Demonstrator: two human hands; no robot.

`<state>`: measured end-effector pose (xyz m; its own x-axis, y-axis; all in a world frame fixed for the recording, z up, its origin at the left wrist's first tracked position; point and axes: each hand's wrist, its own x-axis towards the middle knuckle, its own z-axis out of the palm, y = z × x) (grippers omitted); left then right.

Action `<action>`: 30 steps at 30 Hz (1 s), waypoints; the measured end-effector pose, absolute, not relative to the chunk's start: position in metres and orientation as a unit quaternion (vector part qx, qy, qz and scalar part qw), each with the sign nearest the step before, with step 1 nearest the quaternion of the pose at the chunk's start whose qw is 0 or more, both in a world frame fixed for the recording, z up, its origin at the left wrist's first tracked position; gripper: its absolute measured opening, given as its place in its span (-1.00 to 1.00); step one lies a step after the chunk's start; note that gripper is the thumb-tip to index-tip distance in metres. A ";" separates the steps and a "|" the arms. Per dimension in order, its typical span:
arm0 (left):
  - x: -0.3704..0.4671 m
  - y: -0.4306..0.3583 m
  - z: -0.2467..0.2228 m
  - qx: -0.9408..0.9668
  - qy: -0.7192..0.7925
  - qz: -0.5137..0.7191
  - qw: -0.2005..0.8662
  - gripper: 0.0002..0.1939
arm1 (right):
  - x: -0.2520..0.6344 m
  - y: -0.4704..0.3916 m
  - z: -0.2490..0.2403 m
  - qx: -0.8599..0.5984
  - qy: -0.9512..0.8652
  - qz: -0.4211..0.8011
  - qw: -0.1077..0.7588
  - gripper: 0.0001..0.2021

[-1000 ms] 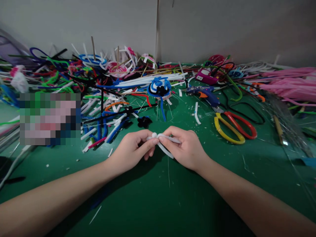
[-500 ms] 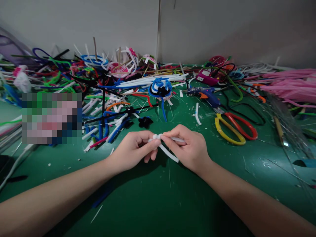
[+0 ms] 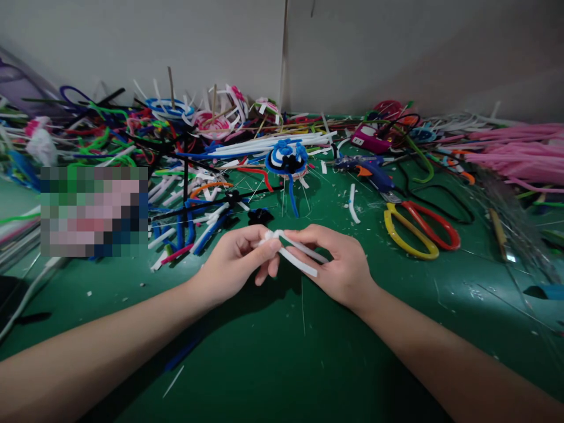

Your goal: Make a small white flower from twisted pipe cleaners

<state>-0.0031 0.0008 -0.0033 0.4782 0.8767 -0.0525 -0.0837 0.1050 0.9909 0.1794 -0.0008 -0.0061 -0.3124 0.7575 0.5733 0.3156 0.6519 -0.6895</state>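
Note:
Between my two hands, above the green table (image 3: 282, 364), is a white pipe cleaner (image 3: 302, 265) with a bunched, looped part at its left. My left hand (image 3: 240, 258) pinches that looped part between thumb and fingers. Two loose lengths run from it toward the right. My right hand (image 3: 337, 258) is closed around the upper length, its fingertips close to the loops; the lower length passes in front of its palm. Just beyond my hands lies a black fuzzy flower (image 3: 258, 216), partly hidden behind my left fingers.
Yellow-and-red-handled scissors (image 3: 412, 238) and a blue glue gun (image 3: 374, 173) lie to the right. A blue, white and black pipe-cleaner piece (image 3: 287, 158) stands ahead. Cut pieces crowd the left; pink pipe cleaners (image 3: 524, 153) lie far right.
My right fingertips have opened a little from a tight pinch at the loops. The lower white length has risen slightly, and both hands have shifted a little.

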 end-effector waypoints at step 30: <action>0.001 -0.004 0.005 0.647 0.392 0.299 0.581 -0.63 | 0.177 -0.006 -0.001 -0.399 -0.769 0.202 0.457 -0.84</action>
<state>0.0012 -0.0045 0.0052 0.5127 0.8558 -0.0683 0.1604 -0.0173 0.9869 0.1774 -0.0063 -0.0012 -0.2639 0.7983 0.5414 0.4294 0.5999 -0.6751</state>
